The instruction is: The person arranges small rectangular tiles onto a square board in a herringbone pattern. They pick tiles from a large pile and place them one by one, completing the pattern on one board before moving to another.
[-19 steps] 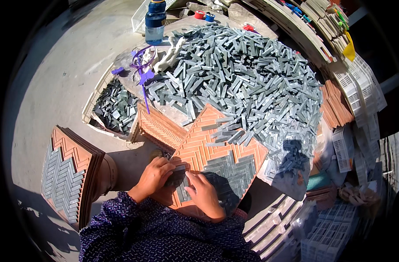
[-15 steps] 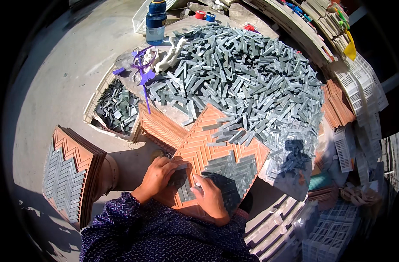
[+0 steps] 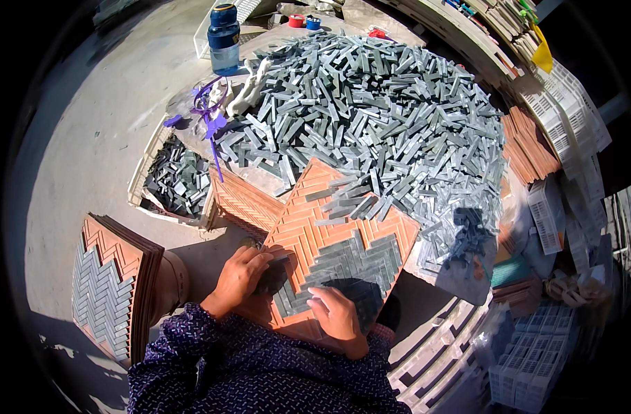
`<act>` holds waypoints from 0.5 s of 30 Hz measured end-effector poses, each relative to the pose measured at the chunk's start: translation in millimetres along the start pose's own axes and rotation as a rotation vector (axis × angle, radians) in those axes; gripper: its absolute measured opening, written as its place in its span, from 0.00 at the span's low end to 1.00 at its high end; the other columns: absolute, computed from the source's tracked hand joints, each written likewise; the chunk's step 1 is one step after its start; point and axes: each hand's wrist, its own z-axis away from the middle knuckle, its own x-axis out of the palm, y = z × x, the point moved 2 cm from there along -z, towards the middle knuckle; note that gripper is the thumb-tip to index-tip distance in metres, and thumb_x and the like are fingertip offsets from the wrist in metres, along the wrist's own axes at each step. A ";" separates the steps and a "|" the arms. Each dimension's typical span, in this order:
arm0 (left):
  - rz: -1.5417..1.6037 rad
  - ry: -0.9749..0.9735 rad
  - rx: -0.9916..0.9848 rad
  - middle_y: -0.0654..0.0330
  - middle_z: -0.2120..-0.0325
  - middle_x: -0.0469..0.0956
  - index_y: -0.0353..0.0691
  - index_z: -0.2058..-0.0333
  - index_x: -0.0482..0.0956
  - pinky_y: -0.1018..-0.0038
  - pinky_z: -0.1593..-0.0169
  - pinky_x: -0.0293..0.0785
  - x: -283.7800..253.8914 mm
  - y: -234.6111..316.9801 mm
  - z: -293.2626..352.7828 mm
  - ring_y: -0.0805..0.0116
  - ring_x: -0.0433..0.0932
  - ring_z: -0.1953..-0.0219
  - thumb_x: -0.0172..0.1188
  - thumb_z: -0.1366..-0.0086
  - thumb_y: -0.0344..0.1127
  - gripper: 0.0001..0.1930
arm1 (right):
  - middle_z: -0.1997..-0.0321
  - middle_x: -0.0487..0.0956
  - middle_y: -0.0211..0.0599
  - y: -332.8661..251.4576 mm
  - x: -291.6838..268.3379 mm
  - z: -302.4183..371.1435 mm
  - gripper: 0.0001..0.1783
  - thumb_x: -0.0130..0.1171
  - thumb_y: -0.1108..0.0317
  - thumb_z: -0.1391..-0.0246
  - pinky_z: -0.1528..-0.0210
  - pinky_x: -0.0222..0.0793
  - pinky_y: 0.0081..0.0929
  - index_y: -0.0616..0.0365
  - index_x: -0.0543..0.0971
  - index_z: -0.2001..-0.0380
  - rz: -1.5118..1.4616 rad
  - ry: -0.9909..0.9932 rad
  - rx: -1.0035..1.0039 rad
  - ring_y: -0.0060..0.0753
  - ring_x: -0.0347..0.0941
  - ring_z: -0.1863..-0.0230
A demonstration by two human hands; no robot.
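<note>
An orange tray (image 3: 294, 238) with herringbone grooves lies tilted in front of me. Grey strip tiles (image 3: 357, 265) fill part of its grooves in a zigzag pattern. At the tray's left edge, my left hand (image 3: 238, 279) is closed with its fingers curled; shadow obscures what they hold. Over the tray's lower part, my right hand (image 3: 337, 319) has bent fingers, their tips down at the laid tiles. Whether a tile is pinched there is hidden. Several loose tiles (image 3: 350, 200) lie on the tray's far corner, beside a large heap of grey strip tiles (image 3: 377, 117).
Left stands a stack of orange trays (image 3: 125, 241), its top one partly tiled. A crate (image 3: 136, 186) holds dark tile pieces. Beyond are a blue bottle (image 3: 224, 41), a purple ribbon-like item (image 3: 212, 117) and whitish gloves (image 3: 250, 90). Right are more orange trays (image 3: 529, 145) and white-wrapped stacks (image 3: 536, 359).
My hands have moved apart slightly, the left one drawing back toward the tray's left edge. Grey tile now shows where bare orange groove lay between the hands. The view has shifted a little.
</note>
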 end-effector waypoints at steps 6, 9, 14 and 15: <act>-0.009 0.030 -0.053 0.56 0.70 0.74 0.38 0.68 0.78 0.66 0.64 0.72 2.7 0.4 4.2 0.54 0.74 0.67 0.59 0.47 0.26 0.07 | 0.68 0.77 0.42 1.1 -5.3 1.6 0.12 0.60 0.73 0.50 0.68 0.72 0.32 0.61 0.76 0.61 0.018 0.024 0.023 0.43 0.76 0.68; 0.012 0.029 -0.048 0.56 0.71 0.74 0.38 0.68 0.78 0.66 0.64 0.72 9.7 -2.9 3.6 0.55 0.74 0.67 0.58 0.48 0.26 0.07 | 0.68 0.77 0.42 2.0 -6.3 2.0 0.12 0.60 0.72 0.50 0.68 0.72 0.31 0.60 0.76 0.61 0.013 0.032 0.025 0.43 0.76 0.68; -0.035 -0.020 0.024 0.56 0.72 0.74 0.37 0.68 0.77 0.66 0.65 0.72 10.5 1.8 -6.2 0.55 0.73 0.67 0.59 0.49 0.27 0.07 | 0.69 0.77 0.42 -1.0 -5.5 0.3 0.11 0.60 0.73 0.50 0.68 0.72 0.32 0.61 0.76 0.61 -0.002 0.025 0.022 0.43 0.76 0.68; -0.065 -0.051 0.027 0.56 0.72 0.74 0.37 0.69 0.77 0.66 0.65 0.72 7.8 3.6 -8.5 0.55 0.73 0.68 0.59 0.49 0.28 0.07 | 0.69 0.77 0.43 -2.5 -5.9 0.0 0.11 0.60 0.73 0.50 0.68 0.72 0.32 0.61 0.76 0.61 -0.016 0.024 0.028 0.43 0.76 0.68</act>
